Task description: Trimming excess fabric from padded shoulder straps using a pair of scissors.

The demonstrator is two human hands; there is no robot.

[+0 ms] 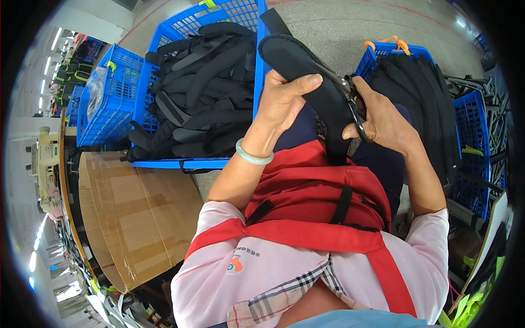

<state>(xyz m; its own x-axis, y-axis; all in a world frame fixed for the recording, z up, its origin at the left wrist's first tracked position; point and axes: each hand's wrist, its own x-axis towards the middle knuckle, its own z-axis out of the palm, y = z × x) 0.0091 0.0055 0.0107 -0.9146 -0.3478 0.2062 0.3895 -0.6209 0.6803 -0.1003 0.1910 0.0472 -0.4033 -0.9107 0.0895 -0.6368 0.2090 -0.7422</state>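
Observation:
Held out over my lap is a long black padded strap (292,57) with a rounded far end. My left hand (285,99) grips it, thumb pressed on its face and the fingers behind. A pair of scissors (358,117) with dark loop handles is in my right hand (383,119). Their metal part lies along the strap's right edge. Whether the blades are parted cannot be made out. The strap's lower end hangs down to my red apron (322,188).
A large blue crate (156,41) heaped with black padded pieces (210,82) stands at the far left. Another blue crate (424,52) at the right holds more black strips (418,104). A cardboard sheet (136,213) leans at the near left.

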